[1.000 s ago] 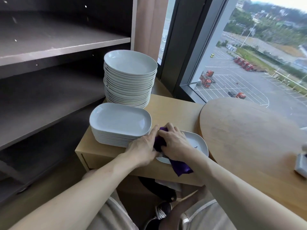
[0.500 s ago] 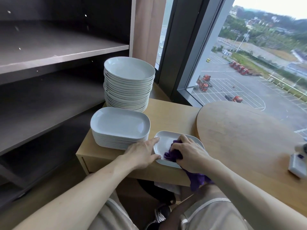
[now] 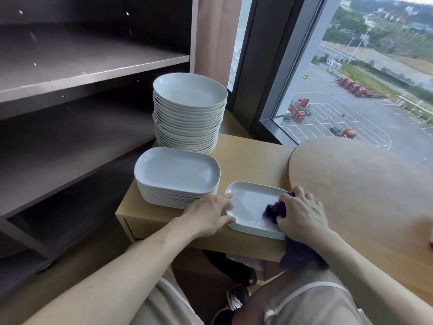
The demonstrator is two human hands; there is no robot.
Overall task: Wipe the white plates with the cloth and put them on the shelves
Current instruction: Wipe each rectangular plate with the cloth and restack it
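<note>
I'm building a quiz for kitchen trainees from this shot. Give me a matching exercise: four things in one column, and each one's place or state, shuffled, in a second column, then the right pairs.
Things
1. round plate stack
2. rectangular plate stack
3. wiped plate
4. purple cloth

Places or states
A. bunched under the right hand
B. farthest back on the wooden cabinet
C. left rim touched by the left hand
D. just in front of the tallest stack

Pairs: 1-B, 2-D, 3-C, 4-A

Soft daylight from upper right (edges bowed)
</note>
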